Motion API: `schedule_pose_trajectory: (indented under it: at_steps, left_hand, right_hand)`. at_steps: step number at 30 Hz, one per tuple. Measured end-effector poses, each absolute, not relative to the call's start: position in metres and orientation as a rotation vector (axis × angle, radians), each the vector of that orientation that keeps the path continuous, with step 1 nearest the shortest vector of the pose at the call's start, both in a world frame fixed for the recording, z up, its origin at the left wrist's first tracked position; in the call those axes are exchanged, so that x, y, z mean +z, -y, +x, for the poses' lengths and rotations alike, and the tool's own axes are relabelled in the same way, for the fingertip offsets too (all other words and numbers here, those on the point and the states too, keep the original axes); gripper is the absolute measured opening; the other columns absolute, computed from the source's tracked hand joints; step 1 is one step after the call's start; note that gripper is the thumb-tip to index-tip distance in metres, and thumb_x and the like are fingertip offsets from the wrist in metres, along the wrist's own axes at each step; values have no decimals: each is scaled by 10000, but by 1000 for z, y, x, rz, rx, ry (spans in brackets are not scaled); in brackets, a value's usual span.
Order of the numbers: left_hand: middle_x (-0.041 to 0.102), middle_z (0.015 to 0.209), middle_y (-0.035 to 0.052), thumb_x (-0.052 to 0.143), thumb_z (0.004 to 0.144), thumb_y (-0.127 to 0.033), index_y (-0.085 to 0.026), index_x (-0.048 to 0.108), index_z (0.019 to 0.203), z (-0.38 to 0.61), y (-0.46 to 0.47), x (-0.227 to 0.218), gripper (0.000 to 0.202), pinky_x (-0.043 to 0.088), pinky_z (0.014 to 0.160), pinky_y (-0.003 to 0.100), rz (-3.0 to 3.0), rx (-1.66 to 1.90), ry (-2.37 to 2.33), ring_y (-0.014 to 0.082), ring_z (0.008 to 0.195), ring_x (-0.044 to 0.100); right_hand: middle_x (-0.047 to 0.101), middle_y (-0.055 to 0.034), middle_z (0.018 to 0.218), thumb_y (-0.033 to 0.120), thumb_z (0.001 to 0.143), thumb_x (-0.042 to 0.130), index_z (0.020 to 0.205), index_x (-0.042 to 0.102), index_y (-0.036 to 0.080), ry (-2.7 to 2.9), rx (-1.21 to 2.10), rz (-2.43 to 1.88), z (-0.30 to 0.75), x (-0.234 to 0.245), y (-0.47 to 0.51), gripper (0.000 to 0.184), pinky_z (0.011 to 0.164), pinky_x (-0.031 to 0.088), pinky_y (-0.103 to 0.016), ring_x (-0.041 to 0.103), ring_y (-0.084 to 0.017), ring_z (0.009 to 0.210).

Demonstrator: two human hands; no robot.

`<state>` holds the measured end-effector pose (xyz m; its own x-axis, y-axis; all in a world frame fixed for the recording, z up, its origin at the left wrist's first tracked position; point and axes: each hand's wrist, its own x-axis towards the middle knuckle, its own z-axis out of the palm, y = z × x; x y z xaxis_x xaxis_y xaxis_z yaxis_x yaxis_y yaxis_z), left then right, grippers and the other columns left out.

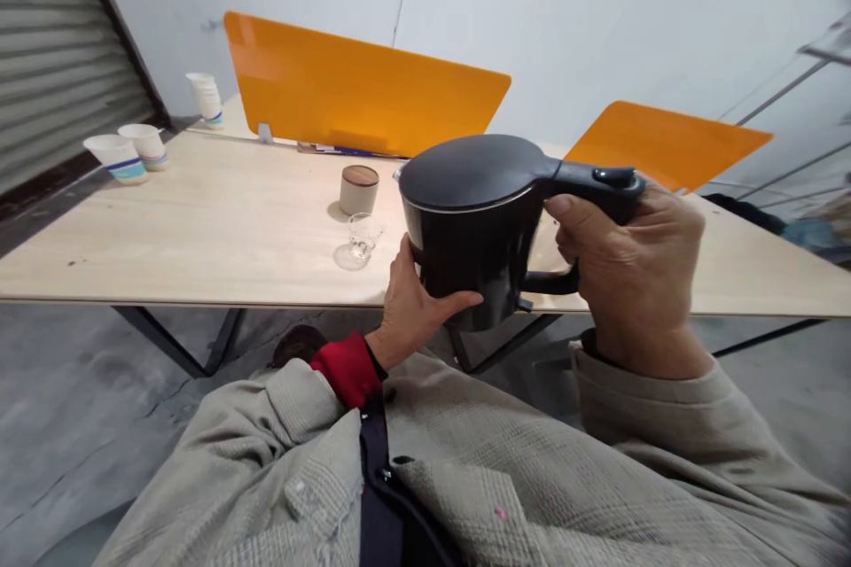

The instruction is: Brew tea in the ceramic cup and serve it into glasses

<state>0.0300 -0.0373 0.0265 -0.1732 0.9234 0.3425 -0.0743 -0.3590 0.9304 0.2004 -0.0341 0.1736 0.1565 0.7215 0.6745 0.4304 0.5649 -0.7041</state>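
Note:
Both my hands hold a black electric kettle [475, 230] up in front of me, above the near edge of a light wood table [199, 230]. My right hand [631, 275] wraps around the kettle's black handle, with the thumb on its side. My left hand [416, 306] cups the lower side of the kettle body, fingers spread against it. The kettle's lid is on. Its inside and any contents are hidden. Beyond the kettle stand a beige jar with a wooden lid [359, 189] and a small clear glass [359, 241].
Several white paper cups [116, 157] stand at the table's far left, with another stack [206, 97] behind them. Orange divider panels [352, 84] rise along the far side. A ribbed roller shutter [59, 44] is at left. The table stands on dark metal legs [179, 341] over a concrete floor.

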Motion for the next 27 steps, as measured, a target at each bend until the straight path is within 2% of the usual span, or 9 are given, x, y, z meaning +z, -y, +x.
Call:
schedule_pose_trajectory:
  at_steps: [4, 7, 12, 17, 23, 27]
  left_hand:
    - [690, 1415, 133, 1024, 702, -609, -262, 581, 1441, 38, 49, 25, 929, 570, 1160, 537, 1189, 1632, -916, 371, 1388, 635]
    - [712, 1390, 139, 962, 773, -658, -245, 587, 1390, 40, 51, 26, 831, 564, 1161, 535, 1159, 1617, -851, 353, 1354, 657]
    - [718, 1397, 168, 906, 801, -730, -208, 579, 1371, 42, 49, 27, 840, 522, 1196, 509, 1129, 1650, -804, 338, 1340, 669]
    - [731, 1409, 181, 889, 810, -754, -206, 577, 1343, 45, 43, 22, 825, 545, 1176, 527, 1061, 1646, -751, 341, 1325, 688]
    - [737, 1432, 186, 884, 806, -772, -199, 595, 1320, 45, 38, 20, 822, 546, 1189, 533, 1006, 1655, -741, 343, 1339, 699]
    - [750, 1413, 175, 903, 777, -777, -208, 607, 1327, 44, 35, 20, 845, 574, 1161, 511, 963, 1643, -708, 336, 1325, 716]
  right_hand:
    - [538, 31, 634, 390, 752, 910, 676, 654, 238, 1557, 331, -1043, 191, 189, 33, 307, 526, 311, -270, 451, -134, 627]
    - [485, 52, 574, 368, 763, 895, 669, 661, 231, 1622, 354, -1072, 186, 199, 26, 287, 515, 282, -265, 400, -112, 580]
    - [481, 67, 511, 293, 811, 884, 633, 629, 225, 1728, 383, -1114, 179, 213, 10, 318, 484, 257, -259, 383, -88, 508]
    - [420, 96, 464, 157, 847, 880, 584, 576, 218, 1774, 426, -1202, 163, 222, -3, 407, 466, 206, -258, 324, -66, 472]
    - [479, 90, 497, 115, 845, 895, 569, 579, 197, 1785, 403, -1332, 147, 228, -9, 428, 521, 272, -254, 399, -67, 541]
    - [495, 85, 510, 111, 850, 861, 596, 615, 184, 1818, 384, -1343, 145, 229, -14, 361, 527, 290, -254, 412, -70, 552]
